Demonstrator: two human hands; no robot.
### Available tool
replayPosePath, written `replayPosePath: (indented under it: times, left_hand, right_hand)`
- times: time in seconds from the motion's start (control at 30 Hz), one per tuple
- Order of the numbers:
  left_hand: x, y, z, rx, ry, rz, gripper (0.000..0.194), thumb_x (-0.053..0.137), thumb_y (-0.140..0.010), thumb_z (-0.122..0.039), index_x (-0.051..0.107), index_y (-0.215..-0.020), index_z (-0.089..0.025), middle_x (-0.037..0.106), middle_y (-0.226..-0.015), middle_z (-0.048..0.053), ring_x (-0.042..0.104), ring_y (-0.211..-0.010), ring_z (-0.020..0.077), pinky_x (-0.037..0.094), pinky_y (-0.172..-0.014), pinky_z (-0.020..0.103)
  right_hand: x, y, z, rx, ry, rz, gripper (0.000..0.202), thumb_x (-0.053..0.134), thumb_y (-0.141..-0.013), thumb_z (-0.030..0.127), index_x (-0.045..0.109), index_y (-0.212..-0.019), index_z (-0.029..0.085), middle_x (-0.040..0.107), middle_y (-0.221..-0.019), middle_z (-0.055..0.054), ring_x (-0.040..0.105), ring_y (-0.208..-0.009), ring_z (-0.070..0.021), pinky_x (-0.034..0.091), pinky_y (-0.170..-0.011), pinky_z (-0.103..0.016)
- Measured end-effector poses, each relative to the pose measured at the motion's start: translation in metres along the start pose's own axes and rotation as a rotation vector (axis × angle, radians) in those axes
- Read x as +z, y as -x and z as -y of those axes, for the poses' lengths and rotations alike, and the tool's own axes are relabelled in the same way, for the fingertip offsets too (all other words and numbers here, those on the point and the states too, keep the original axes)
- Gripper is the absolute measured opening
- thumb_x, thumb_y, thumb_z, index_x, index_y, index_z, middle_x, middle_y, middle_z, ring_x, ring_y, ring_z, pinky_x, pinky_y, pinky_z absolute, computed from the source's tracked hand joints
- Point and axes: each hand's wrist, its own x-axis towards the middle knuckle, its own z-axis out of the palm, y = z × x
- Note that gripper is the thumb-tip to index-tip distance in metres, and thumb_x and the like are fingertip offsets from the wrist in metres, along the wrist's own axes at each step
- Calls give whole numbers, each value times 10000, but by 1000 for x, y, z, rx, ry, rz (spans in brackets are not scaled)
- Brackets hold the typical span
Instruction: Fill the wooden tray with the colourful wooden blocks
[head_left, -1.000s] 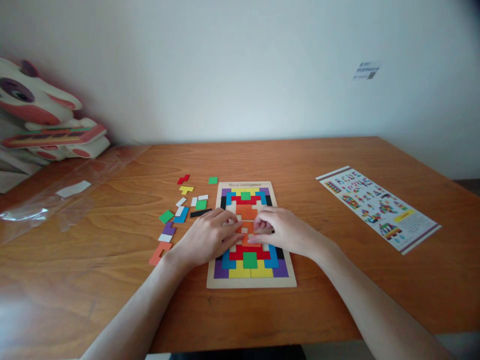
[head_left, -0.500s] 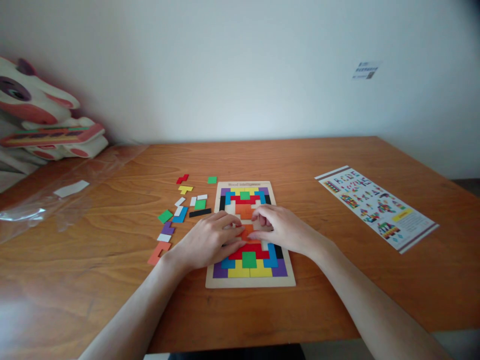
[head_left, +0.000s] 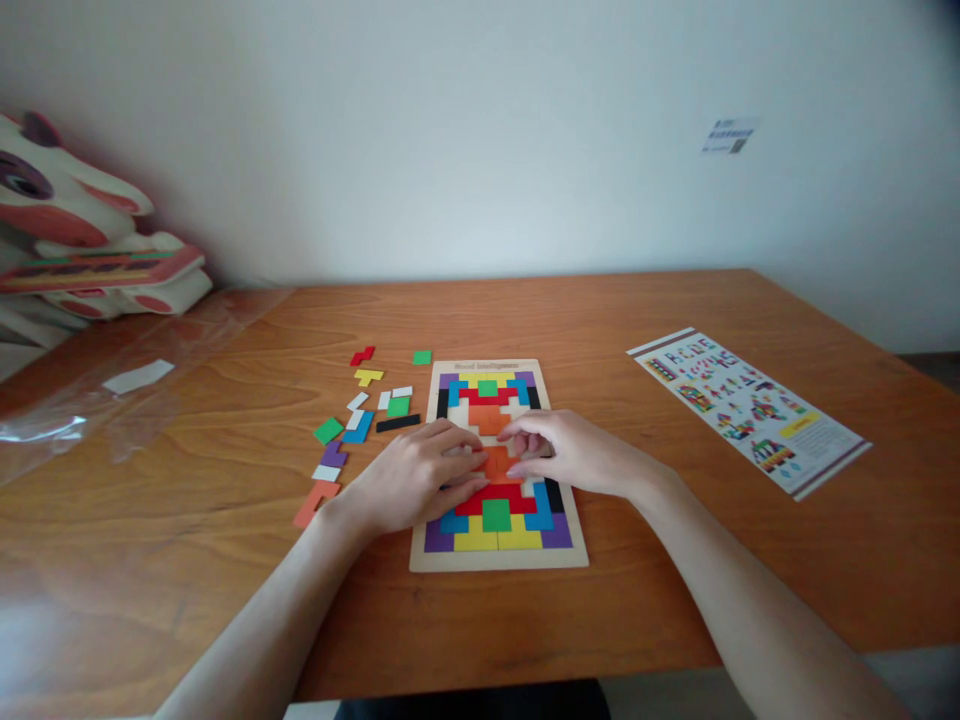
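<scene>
A wooden puzzle board (head_left: 499, 562) lies flat on the table, filled with colored block pieces in a mirrored pattern. My left hand (head_left: 424, 475) rests over its left side, fingers apart, fingertips at the left edge of an orange piece (head_left: 496, 465). Over the right side is my right hand (head_left: 570, 452), its thumb and index finger spread and the other fingers curled, with nothing visible between them. Between the hands, a second orange piece (head_left: 487, 418) sits higher up the board. A green square (head_left: 496, 515) and red pieces show below. Both hands cover parts of the middle rows.
Loose pieces lie left of the board, among them a black bar (head_left: 398, 423), a yellow piece (head_left: 369, 377) and an orange piece (head_left: 316, 503). A printed sheet (head_left: 750, 410) is at the right. Clear plastic wrap (head_left: 142, 400) and a toy keyboard (head_left: 105, 270) are at the left.
My right thumb has drawn back slightly to the right, exposing more of the orange piece. My left hand stays nearly in place. The whole view has shifted a little.
</scene>
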Motion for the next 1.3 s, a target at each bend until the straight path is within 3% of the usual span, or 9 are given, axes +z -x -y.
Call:
replayPosePath:
  times: [0.17,0.43,1.3]
  left_hand:
    - [-2,0,1,-4,-18,13,203,534,-986,-262,702,-1076,-192,695,-1067,92,646,-965,202,548,-861,351]
    - [-3,0,1,24,-52,0,214,521,-989,-251,704,-1083,-193,698,-1040,90,653,-938,201,548,-836,348]
    - [-4,-3,-4,48,-65,-15,221,509,-992,-234,716,-1049,-180,712,-1016,96,659,-917,193,558,-817,347]
  right_hand:
    - [2,-4,-4,-28,73,-31,321,780,-812,325,698,-1086,178,631,-813,-11,553,-717,-135,443,-652,-257]
    - [4,-6,-10,-75,151,-82,449,772,-783,517,607,-1041,189,547,-751,30,501,-671,-130,409,-657,-267]
    - [5,-7,-11,-107,195,-94,412,776,-777,528,661,-998,200,588,-800,-2,517,-714,-141,423,-682,-276]
